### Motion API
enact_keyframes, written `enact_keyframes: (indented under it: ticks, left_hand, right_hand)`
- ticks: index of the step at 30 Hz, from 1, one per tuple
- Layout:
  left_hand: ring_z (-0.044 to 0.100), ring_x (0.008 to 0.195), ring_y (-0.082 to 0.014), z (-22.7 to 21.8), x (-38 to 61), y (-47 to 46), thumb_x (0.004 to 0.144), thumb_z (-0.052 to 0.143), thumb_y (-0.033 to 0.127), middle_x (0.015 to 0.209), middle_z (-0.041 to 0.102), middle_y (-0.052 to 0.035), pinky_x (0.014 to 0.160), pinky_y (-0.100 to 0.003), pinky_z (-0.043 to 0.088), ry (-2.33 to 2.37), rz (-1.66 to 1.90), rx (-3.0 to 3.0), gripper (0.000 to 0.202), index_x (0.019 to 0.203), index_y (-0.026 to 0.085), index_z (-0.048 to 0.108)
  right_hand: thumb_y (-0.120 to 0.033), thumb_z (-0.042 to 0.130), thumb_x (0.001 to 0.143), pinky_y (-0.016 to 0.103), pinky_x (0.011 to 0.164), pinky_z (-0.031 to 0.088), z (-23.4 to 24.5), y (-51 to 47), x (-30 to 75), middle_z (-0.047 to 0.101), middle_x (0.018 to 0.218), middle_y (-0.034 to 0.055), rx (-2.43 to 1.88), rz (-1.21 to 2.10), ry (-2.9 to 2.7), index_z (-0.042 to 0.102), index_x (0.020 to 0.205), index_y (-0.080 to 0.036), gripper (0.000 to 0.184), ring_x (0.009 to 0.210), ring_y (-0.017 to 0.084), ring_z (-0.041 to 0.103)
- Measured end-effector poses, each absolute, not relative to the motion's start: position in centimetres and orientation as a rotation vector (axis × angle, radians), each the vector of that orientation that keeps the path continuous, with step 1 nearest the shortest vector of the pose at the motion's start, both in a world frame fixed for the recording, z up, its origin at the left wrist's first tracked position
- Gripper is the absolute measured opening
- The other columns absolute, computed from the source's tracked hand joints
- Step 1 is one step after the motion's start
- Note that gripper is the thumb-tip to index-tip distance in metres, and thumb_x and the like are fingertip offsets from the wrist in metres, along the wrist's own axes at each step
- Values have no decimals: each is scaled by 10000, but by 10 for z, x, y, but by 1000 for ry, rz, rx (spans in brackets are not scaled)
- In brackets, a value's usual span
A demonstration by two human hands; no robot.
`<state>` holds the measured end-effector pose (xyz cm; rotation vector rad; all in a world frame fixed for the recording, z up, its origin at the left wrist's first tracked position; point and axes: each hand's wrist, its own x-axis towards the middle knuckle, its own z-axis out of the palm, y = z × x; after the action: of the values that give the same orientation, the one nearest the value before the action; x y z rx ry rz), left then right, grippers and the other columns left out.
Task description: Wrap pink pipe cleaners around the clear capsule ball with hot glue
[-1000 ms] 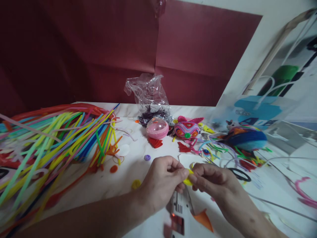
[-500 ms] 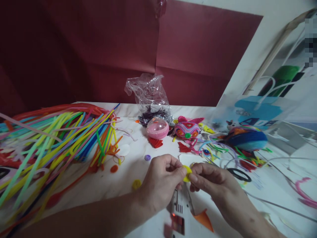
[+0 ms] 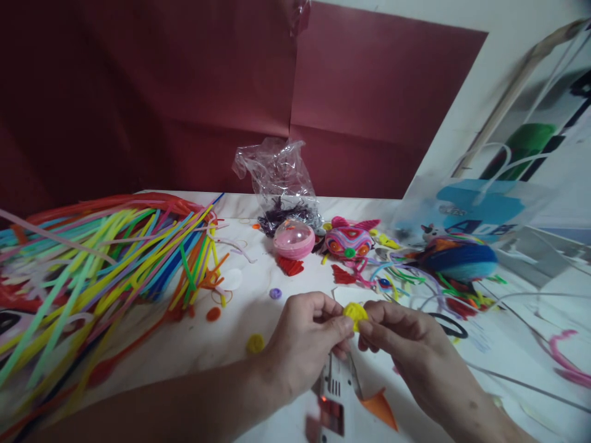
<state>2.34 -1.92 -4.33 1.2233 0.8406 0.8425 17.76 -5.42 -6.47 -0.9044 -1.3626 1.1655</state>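
Note:
Between the fingertips of both hands is a small yellow pipe-cleaner coil, its fuzzy round face turned toward me. My left hand pinches its left edge, and my right hand pinches the right edge. Just below them lies a white glue gun with an orange trigger and a lit red light. Another yellow coil rests beside my left wrist, and a purple coil sits farther back. Behind the hands stands a pink striped animal head with orange eyes and a green nose.
A large heap of coloured pipe cleaners covers the left side. A pink-and-clear capsule stands before a plastic bag. At right are a blue wrapped ball, scissors with black handles and a translucent carry bag.
The yellow coil has turned from a slant to face me more fully and sits slightly farther right. My right hand has shifted a little to the right; the left barely moved.

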Motion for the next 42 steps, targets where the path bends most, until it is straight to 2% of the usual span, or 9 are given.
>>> enact_keyframes:
  ticks: [4,10,15,20,30,35,37,39,42]
  left_hand:
    - [487,448,-67,-39,23,-21,728,569,150,490,543,31,481,-185,391,865,864,1210,109,625,128,539]
    - [475,445,-73,-41,24,-25,725,576,164,475,529,30,471,-189,379,870,837,1232,117,620,133,537]
    - [460,440,-70,-43,25,-25,702,621,219,495,537,28,462,-192,371,815,879,1203,138,639,135,532]
    - [463,428,-64,-43,26,-27,715,573,159,492,530,31,459,-187,365,852,891,1170,86,646,128,532]
    - [453,427,-52,-45,26,-26,724,546,165,510,528,23,443,-171,362,834,871,1211,109,627,130,512]
    - [471,449,-75,-49,24,-22,785,498,312,565,547,-11,456,-206,402,866,857,1395,227,662,125,532]
    - [496,492,-96,-45,21,-11,843,424,396,612,561,-33,479,-227,425,915,935,1486,331,692,125,539]
    - [535,589,-113,-37,16,10,853,442,412,687,571,-35,573,-240,452,998,1087,1576,309,754,136,541]
    - [559,1006,-183,-24,12,54,809,570,349,1093,582,-92,874,-280,438,1135,1281,1742,312,1055,160,551]
  right_hand:
    - [-516,799,883,116,626,457,-68,-53,176,524,731,98,-891,1214,-1371,595,741,-56,523,665,148,511]
    - [-503,827,873,89,576,439,-64,-59,175,514,689,78,-853,1196,-1366,605,700,-67,519,615,129,504]
    - [-560,822,868,100,597,445,-68,-58,176,514,704,95,-889,1187,-1367,595,723,-57,570,636,137,496]
    - [-554,824,867,103,608,454,-66,-56,173,512,695,86,-874,1182,-1373,599,724,-66,555,637,139,505]
    - [-596,814,841,101,549,438,-67,-58,171,485,645,81,-942,1086,-1385,576,682,-62,606,582,131,472]
    - [-696,771,830,92,495,376,-63,-53,182,468,610,79,-1052,986,-1448,542,643,-64,698,534,115,422]
    - [-743,755,804,94,464,332,-60,-49,192,450,598,78,-1135,921,-1486,526,633,-68,733,524,114,393]
    - [-785,716,786,106,436,285,-59,-45,203,411,578,67,-1236,848,-1541,494,624,-77,760,510,113,350]
    - [-770,595,806,134,431,248,-58,-40,217,379,583,57,-1406,736,-1684,497,630,-85,714,512,121,320]
